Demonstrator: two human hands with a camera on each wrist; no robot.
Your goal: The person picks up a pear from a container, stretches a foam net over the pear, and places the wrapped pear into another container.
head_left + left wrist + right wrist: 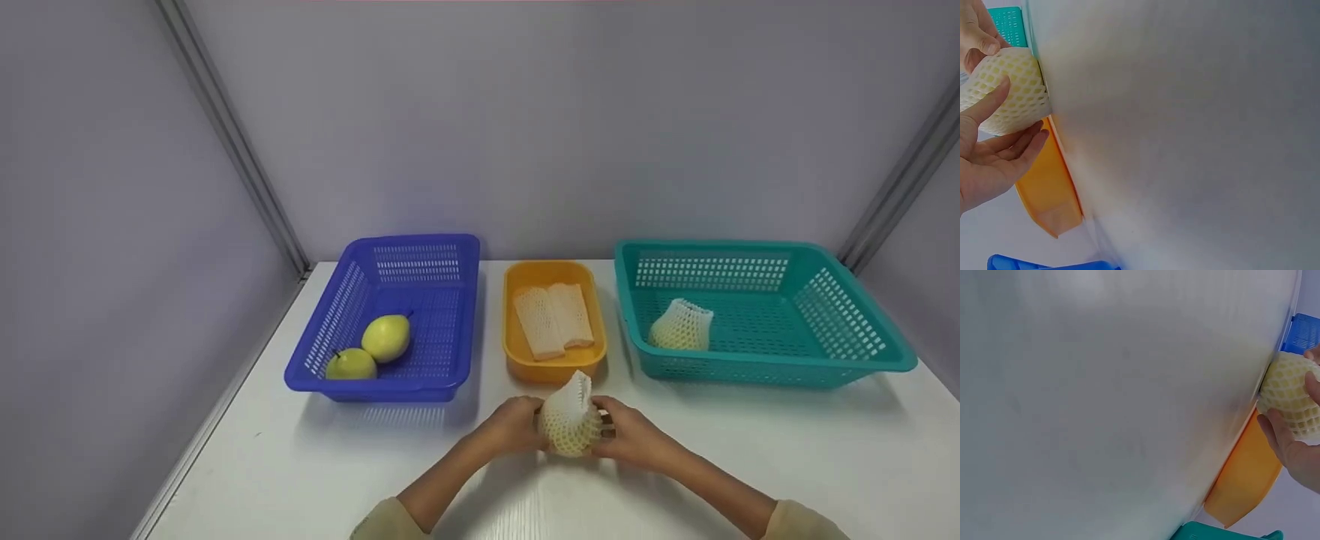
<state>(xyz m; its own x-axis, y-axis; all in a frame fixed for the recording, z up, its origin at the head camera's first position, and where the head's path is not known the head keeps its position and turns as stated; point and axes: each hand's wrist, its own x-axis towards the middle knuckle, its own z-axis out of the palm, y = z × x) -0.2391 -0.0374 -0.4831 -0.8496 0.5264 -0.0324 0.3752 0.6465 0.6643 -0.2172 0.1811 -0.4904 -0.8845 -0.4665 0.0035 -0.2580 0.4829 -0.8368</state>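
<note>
A pale yellow pear in a white foam net is held between both hands just above or on the table, in front of the orange container; the head view does not settle which. My left hand grips its left side, with thumb on the net and fingers beneath in the left wrist view. From the other side my right hand holds it, thumb and fingers around the net in the right wrist view. The net's open end sticks up above the pear.
Two bare pears lie in the blue basket at left. The orange container holds folded foam nets. At right, a netted pear sits in the green basket. Walls stand behind and at both sides.
</note>
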